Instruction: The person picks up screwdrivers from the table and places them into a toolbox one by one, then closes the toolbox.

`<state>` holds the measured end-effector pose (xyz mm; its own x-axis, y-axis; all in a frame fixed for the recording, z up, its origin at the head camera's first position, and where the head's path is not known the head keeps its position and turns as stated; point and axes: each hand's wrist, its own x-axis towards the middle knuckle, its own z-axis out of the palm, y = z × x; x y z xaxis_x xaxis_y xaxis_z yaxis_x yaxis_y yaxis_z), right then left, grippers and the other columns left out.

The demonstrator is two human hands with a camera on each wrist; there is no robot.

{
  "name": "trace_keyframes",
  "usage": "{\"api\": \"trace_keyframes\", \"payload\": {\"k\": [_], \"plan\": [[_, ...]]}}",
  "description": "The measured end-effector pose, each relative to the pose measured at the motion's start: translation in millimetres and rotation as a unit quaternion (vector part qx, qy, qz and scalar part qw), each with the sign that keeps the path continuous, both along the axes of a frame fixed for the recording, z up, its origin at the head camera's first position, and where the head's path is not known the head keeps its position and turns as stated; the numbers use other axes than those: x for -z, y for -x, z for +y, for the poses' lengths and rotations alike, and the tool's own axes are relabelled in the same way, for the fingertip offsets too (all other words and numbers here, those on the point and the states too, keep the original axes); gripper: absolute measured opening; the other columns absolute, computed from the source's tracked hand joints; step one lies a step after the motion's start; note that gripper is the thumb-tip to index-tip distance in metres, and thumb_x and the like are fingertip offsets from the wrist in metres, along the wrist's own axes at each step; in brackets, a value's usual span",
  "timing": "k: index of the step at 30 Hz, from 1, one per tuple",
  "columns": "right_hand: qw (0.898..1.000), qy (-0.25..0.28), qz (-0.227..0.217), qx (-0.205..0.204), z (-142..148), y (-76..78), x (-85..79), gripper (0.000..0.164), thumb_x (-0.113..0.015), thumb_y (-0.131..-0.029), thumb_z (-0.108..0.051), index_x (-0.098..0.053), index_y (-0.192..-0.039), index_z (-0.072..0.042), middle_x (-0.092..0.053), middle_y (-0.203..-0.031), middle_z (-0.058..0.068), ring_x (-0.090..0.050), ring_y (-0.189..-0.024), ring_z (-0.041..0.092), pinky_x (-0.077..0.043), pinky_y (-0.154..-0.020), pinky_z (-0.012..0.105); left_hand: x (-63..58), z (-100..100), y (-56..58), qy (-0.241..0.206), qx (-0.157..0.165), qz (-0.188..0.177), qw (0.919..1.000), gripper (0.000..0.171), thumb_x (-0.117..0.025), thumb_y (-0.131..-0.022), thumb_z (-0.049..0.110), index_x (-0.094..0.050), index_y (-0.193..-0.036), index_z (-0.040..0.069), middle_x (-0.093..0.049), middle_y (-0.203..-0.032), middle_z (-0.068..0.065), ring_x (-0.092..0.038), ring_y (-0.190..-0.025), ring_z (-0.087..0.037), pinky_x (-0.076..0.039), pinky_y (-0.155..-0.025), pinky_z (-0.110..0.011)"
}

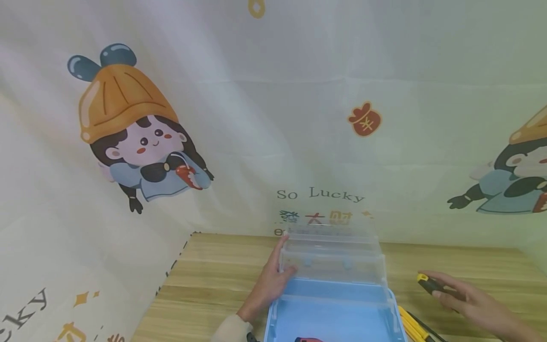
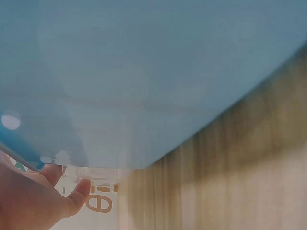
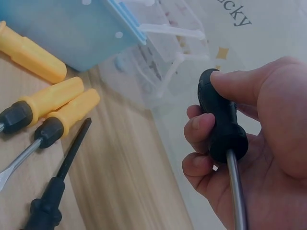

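Head view: blue box (image 1: 333, 316) sat on the wood-grained table (image 1: 222, 266), cut off by the lower edge of view. Clear lid (image 1: 333, 266) stood raised at its far side. A red item (image 1: 308, 339) showed inside the box, only its top in view; kind not clear.

Left hand (image 1: 271, 280) was at the lid's left edge: thumb on the inner face, forefinger stretched up along the side, fingers grasping the edge. Pale sleeve (image 1: 232, 328) at the wrist. Left wrist view was mostly filled by the box's blue wall.

Right hand (image 3: 268, 129) was off to the right of the box, well apart from it. Fingers curled round a screwdriver (image 3: 223, 117): black handle, bare metal shaft running down past the palm, yellow cap seen from the head view. Tool was clear of the other tools.

Beside the box's right side, three yellow handles (image 3: 57, 100) lay on the table, two with black collars and metal shafts. A black screwdriver (image 3: 45, 206) with a dark shaft lay alongside, its tip close to the nearest yellow handle.

Behind: printed cloth (image 1: 256, 118), "So Lucky" lettering, cartoon figures in orange hats, a red pouch.
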<state>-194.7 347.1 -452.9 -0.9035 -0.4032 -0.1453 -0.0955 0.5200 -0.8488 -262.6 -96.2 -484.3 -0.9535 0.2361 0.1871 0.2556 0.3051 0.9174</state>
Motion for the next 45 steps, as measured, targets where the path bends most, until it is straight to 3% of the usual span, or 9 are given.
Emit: {"api": "trace_keyframes", "payload": {"k": [12,22,23,26,29,31,34,39,45], "plan": [[0.999,0.002,0.018,-0.031,-5,-0.4,-12.7,0.056,-0.041,-0.107,-0.020,-0.022,-0.154,0.005,-0.019,-0.151,0.043,-0.041,-0.122,0.067,-0.053,-0.082,0.064,0.2,0,0.1,-0.004,0.009,0.016,0.9998,0.072,-0.057,-0.099,0.016,-0.020,-0.156,0.036,-0.020,-0.165,-0.005,-0.020,-0.150,-0.035,-0.018,-0.117,-0.064],[0.999,0.002,0.033,-0.043,-8,-0.8,-21.2,0.055,-0.040,-0.107,-0.019,-0.022,-0.153,0.006,-0.021,-0.151,0.042,-0.048,-0.119,0.062,-0.056,-0.081,0.057,-1.8,1,0.4,-0.008,0.011,0.015,0.9998,0.075,-0.056,-0.098,0.009,-0.019,-0.157,0.035,-0.018,-0.165,-0.005,-0.019,-0.150,-0.035,-0.017,-0.117,-0.064],[0.998,0.002,0.038,-0.046,-8,-0.7,-21.8,0.054,-0.040,-0.107,-0.018,-0.023,-0.153,0.005,-0.026,-0.152,0.038,-0.050,-0.119,0.059,-0.057,-0.081,0.054,-1.9,1,0.4,-0.007,0.010,0.013,0.9998,0.075,-0.056,-0.098,0.010,-0.019,-0.157,0.036,-0.018,-0.165,-0.005,-0.020,-0.150,-0.035,-0.017,-0.117,-0.064],[0.997,0.008,0.050,-0.058,-8,-0.2,-23.3,0.053,-0.040,-0.107,-0.017,-0.024,-0.154,0.001,-0.039,-0.154,0.001,-0.060,-0.120,0.032,-0.059,-0.081,0.040,-1.8,1,0.5,-0.008,0.011,0.015,0.9998,0.074,-0.056,-0.098,0.009,-0.020,-0.157,0.036,-0.018,-0.165,-0.006,-0.021,-0.149,-0.037,-0.018,-0.116,-0.065],[0.996,0.022,0.059,-0.069,-10,-0.6,-25.6,0.052,-0.041,-0.107,-0.015,-0.025,-0.155,-0.001,-0.035,-0.139,-0.036,-0.060,-0.115,0.001,-0.057,-0.081,0.029,-1.6,1,0.0,-0.012,0.012,0.014,0.9998,0.074,-0.056,-0.098,0.010,-0.020,-0.156,0.036,-0.018,-0.165,-0.007,-0.022,-0.149,-0.037,-0.018,-0.116,-0.065],[0.995,0.022,0.065,-0.074,-12,-1.2,-27.9,0.052,-0.042,-0.107,-0.014,-0.026,-0.155,-0.001,-0.035,-0.134,-0.044,-0.056,-0.111,-0.009,-0.055,-0.081,0.026,-1.7,1,-0.4,-0.014,0.012,0.013,0.9997,0.074,-0.056,-0.098,0.010,-0.020,-0.156,0.036,-0.018,-0.165,-0.007,-0.021,-0.149,-0.037,-0.018,-0.116,-0.065],[0.995,0.004,0.076,-0.070,-18,-2.7,-32.2,0.052,-0.043,-0.106,-0.016,-0.028,-0.154,-0.001,-0.040,-0.144,-0.027,-0.063,-0.111,0.003,-0.058,-0.081,0.032,-1.5,1,-0.2,-0.013,0.009,0.008,0.9999,0.074,-0.056,-0.098,0.010,-0.020,-0.156,0.038,-0.018,-0.165,-0.005,-0.020,-0.150,-0.035,-0.018,-0.117,-0.064],[0.994,-0.014,0.082,-0.065,-26,-4.9,-38.2,0.052,-0.044,-0.106,-0.018,-0.030,-0.154,-0.004,-0.037,-0.149,0.032,-0.065,-0.112,0.021,-0.059,-0.080,0.040,-0.4,0,0.9,-0.010,0.007,0.004,0.9999,0.075,-0.055,-0.098,0.010,-0.019,-0.156,0.040,-0.017,-0.165,-0.004,-0.019,-0.150,-0.034,-0.017,-0.117,-0.064],[0.993,0.019,0.077,-0.082,-30,-6.3,-40.7,0.051,-0.045,-0.106,-0.015,-0.032,-0.154,-0.007,-0.042,-0.142,-0.030,-0.053,-0.115,-0.008,-0.055,-0.082,0.024,-0.4,0,1.5,-0.012,0.013,0.010,0.9998,0.074,-0.054,-0.098,0.009,-0.019,-0.156,0.038,-0.018,-0.165,-0.004,-0.021,-0.150,-0.035,-0.018,-0.117,-0.065]]}}
